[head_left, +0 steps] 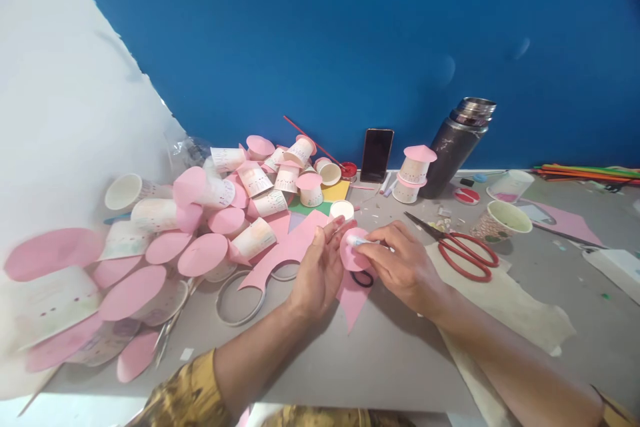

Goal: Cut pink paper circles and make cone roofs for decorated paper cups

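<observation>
My left hand (pixel 316 273) supports a small pink paper disc (pixel 349 259) at its fingers, palm turned up. Pressed to the face of that disc is the pale tip of a small white-and-blue tube (pixel 356 241), pinched in my right hand (pixel 406 263). Most of the tube is hidden by the fingers, so its exact kind is unclear. Below the disc, a cut pink paper scrap (pixel 350 307) lies on the table with a dark scissor handle (pixel 362 279) over it. Just behind my hands stands a white paper cup (pixel 341 210).
Paper cups with pink paper tops (pixel 203 253) crowd the left side. Red-handled scissors (pixel 467 255), a patterned cup (pixel 501 221) and cloth-like pale material (pixel 505 307) lie right. A phone (pixel 377 155), stacked cups (pixel 414 173) and a dark flask (pixel 457 147) stand by the blue wall.
</observation>
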A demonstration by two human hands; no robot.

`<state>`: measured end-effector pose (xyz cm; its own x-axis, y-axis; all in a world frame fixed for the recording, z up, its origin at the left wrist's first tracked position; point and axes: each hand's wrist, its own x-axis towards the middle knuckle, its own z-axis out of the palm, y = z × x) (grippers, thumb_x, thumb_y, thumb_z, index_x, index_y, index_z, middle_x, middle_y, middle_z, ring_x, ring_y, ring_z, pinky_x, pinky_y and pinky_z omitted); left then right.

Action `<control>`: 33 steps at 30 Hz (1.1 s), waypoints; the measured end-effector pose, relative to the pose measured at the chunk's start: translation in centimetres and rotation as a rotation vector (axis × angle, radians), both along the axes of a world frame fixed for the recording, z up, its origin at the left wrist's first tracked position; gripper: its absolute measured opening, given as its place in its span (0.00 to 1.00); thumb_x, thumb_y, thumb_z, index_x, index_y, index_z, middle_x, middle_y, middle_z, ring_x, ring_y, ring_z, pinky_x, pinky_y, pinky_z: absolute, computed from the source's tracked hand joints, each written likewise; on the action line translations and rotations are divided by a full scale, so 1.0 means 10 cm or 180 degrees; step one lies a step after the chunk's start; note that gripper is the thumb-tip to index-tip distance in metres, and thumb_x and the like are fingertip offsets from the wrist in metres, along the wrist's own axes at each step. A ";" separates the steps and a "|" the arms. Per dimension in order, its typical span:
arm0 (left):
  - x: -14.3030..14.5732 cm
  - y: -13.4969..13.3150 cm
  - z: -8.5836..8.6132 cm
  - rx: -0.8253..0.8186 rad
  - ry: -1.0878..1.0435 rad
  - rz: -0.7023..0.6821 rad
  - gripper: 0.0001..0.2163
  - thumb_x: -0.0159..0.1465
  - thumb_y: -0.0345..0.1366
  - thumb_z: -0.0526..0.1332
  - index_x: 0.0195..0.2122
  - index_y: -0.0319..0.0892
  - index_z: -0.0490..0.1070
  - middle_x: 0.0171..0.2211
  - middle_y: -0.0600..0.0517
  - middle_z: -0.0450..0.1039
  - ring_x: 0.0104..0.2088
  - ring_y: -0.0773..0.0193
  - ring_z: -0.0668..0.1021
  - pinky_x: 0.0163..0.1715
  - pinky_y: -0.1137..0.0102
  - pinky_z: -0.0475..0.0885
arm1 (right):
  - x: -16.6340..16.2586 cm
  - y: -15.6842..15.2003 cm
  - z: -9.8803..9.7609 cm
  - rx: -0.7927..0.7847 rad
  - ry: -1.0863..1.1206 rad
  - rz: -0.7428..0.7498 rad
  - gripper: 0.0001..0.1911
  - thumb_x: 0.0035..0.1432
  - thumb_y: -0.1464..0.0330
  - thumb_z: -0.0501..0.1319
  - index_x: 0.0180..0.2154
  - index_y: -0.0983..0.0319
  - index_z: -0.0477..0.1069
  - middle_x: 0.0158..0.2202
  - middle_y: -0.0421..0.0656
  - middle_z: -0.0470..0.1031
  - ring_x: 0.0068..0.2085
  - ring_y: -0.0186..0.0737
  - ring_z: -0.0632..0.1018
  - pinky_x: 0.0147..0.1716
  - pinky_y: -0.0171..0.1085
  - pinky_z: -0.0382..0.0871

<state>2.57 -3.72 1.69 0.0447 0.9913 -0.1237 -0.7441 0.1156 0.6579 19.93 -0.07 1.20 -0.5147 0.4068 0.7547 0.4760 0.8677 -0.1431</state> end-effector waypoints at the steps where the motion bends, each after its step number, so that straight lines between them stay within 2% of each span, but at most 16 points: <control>1: -0.02 0.01 0.01 -0.0117 -0.0053 -0.0107 0.24 0.68 0.55 0.61 0.53 0.39 0.76 0.57 0.40 0.76 0.61 0.49 0.74 0.61 0.59 0.68 | -0.01 -0.01 0.00 0.0022 -0.0025 0.0083 0.14 0.63 0.83 0.60 0.42 0.61 0.77 0.39 0.46 0.76 0.38 0.42 0.70 0.35 0.38 0.69; 4: -0.04 0.04 0.02 -0.0267 -0.0126 -0.0530 0.27 0.67 0.58 0.60 0.48 0.36 0.77 0.49 0.39 0.79 0.54 0.48 0.78 0.55 0.60 0.72 | -0.03 -0.02 0.00 0.0065 -0.0135 0.0258 0.13 0.65 0.82 0.59 0.43 0.61 0.77 0.41 0.47 0.76 0.39 0.42 0.71 0.36 0.38 0.69; 7: -0.02 0.03 0.02 -0.0069 -0.0108 -0.0690 0.28 0.67 0.59 0.59 0.49 0.35 0.78 0.48 0.39 0.80 0.55 0.46 0.78 0.55 0.58 0.72 | -0.03 -0.02 -0.02 0.0034 -0.0165 0.0224 0.14 0.65 0.82 0.59 0.45 0.61 0.77 0.39 0.47 0.76 0.38 0.42 0.71 0.36 0.39 0.69; 10: 0.04 0.00 0.02 0.0187 -0.0045 -0.0584 0.28 0.67 0.58 0.59 0.52 0.37 0.78 0.50 0.40 0.80 0.59 0.45 0.75 0.59 0.56 0.69 | -0.02 -0.02 -0.03 -0.0017 -0.0101 0.0022 0.14 0.64 0.82 0.60 0.45 0.61 0.77 0.38 0.47 0.76 0.38 0.43 0.71 0.37 0.40 0.70; 15: 0.11 -0.08 0.02 0.0503 0.0190 -0.0348 0.26 0.68 0.57 0.59 0.58 0.43 0.76 0.58 0.44 0.77 0.65 0.49 0.70 0.65 0.57 0.62 | 0.01 -0.02 -0.03 0.0048 -0.0001 -0.0163 0.13 0.65 0.79 0.61 0.46 0.59 0.77 0.39 0.47 0.76 0.37 0.44 0.71 0.37 0.42 0.71; 19: 0.11 -0.10 -0.01 0.0577 0.0557 -0.0182 0.24 0.69 0.55 0.58 0.58 0.46 0.76 0.60 0.46 0.75 0.65 0.51 0.70 0.65 0.59 0.62 | 0.02 0.00 -0.01 0.0189 -0.0003 -0.0150 0.13 0.65 0.80 0.61 0.46 0.60 0.77 0.39 0.47 0.76 0.38 0.43 0.71 0.38 0.41 0.71; 21: 0.07 -0.08 -0.02 0.0519 0.0877 -0.0030 0.22 0.69 0.54 0.60 0.55 0.45 0.77 0.56 0.46 0.77 0.60 0.51 0.74 0.61 0.60 0.65 | 0.02 0.00 0.00 0.0269 -0.0021 -0.0095 0.13 0.65 0.80 0.61 0.46 0.60 0.77 0.40 0.47 0.76 0.38 0.43 0.71 0.37 0.41 0.71; 23: 0.02 -0.04 -0.01 0.0348 0.1295 0.0185 0.16 0.66 0.49 0.64 0.48 0.44 0.78 0.48 0.48 0.79 0.50 0.54 0.78 0.53 0.62 0.69 | 0.01 0.00 0.02 0.0304 -0.0046 -0.0066 0.12 0.65 0.80 0.61 0.44 0.59 0.77 0.40 0.47 0.76 0.39 0.43 0.72 0.37 0.41 0.71; 26: -0.07 0.01 0.02 0.0135 0.1986 0.0397 0.09 0.62 0.42 0.67 0.35 0.42 0.76 0.33 0.53 0.76 0.35 0.62 0.75 0.39 0.67 0.69 | 0.00 -0.01 0.03 0.0328 -0.0085 -0.0073 0.12 0.66 0.79 0.61 0.43 0.58 0.77 0.40 0.46 0.77 0.38 0.42 0.72 0.37 0.41 0.70; 29: -0.12 0.04 0.06 0.0109 0.2561 0.0446 0.08 0.60 0.39 0.66 0.27 0.42 0.72 0.27 0.55 0.71 0.29 0.65 0.71 0.33 0.69 0.65 | 0.00 -0.01 0.04 0.0382 -0.0129 -0.0049 0.11 0.66 0.79 0.60 0.41 0.58 0.77 0.40 0.46 0.78 0.38 0.42 0.72 0.37 0.41 0.70; 33: -0.12 0.05 0.08 0.0144 0.2942 0.0414 0.08 0.59 0.37 0.64 0.24 0.42 0.70 0.24 0.56 0.69 0.27 0.65 0.68 0.30 0.69 0.62 | 0.00 -0.01 0.03 0.0406 -0.0189 -0.0016 0.11 0.66 0.79 0.59 0.40 0.59 0.76 0.40 0.46 0.79 0.38 0.43 0.73 0.38 0.42 0.70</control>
